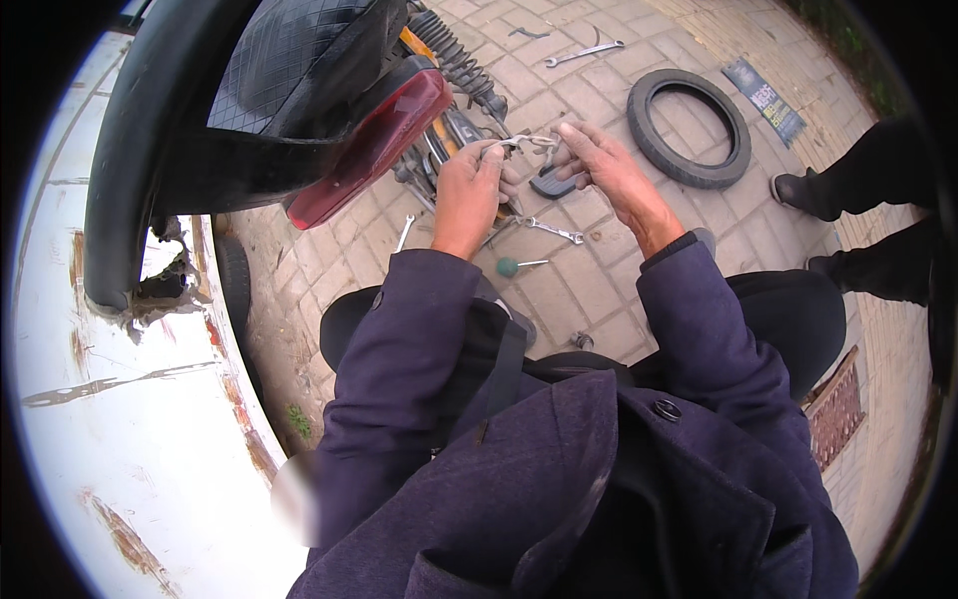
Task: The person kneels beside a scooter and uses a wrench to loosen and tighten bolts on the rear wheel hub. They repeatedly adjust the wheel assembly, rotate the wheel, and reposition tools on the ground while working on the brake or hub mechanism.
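Note:
My left hand (469,195) pinches one end of a short, pale twisted strand (529,140), with thumb and fingers pressed together. My right hand (614,175) has the other end between its thumb and fingers, so the strand spans the gap between both hands. Whether it is wire or cord I cannot tell. Just beyond my left hand lie parts of a two-wheeler, among them a black coil-spring shock absorber (459,60). A dark, block-shaped part (552,183) is on the paving below the strand. A wrench (555,231) and a green-handled screwdriver (511,267) lie nearer to me.
A black tyre (689,128) lies at the far right, a wrench (584,54) beyond my hands, another (405,233) left. The red tail light (374,150) juts in from the left above a rusty white panel (130,429). Another person's legs (868,170) stand at right.

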Available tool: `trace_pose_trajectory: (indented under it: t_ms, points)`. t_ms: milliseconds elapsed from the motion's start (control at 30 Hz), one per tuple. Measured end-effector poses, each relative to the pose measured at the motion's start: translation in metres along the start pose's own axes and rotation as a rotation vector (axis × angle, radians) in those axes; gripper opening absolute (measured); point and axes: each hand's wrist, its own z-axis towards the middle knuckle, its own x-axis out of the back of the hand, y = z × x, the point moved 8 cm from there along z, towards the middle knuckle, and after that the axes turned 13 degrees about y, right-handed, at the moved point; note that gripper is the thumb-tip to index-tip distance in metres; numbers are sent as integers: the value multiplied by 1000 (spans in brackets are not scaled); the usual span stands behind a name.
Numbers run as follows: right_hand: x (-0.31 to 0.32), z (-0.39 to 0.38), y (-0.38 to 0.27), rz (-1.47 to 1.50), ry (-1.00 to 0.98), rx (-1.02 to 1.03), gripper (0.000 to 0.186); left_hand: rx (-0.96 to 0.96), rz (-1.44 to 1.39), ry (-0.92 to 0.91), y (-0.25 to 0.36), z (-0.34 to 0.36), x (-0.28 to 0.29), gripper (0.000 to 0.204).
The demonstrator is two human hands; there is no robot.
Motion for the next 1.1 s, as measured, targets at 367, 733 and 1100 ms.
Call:
trace_pose_trajectory:
  t_ms: [367, 733, 1100]
  points:
    - [12, 38, 38, -132, -118, 11, 51, -348, 501, -76, -10, 49, -52, 26]
    - [1, 88, 111, 3, -15, -93, 37, -387, 711, -37, -27, 73, -71, 21]
    - [-1, 109, 155, 216, 174, -189, 40, -317, 617, 83, -22, 84, -56, 22]
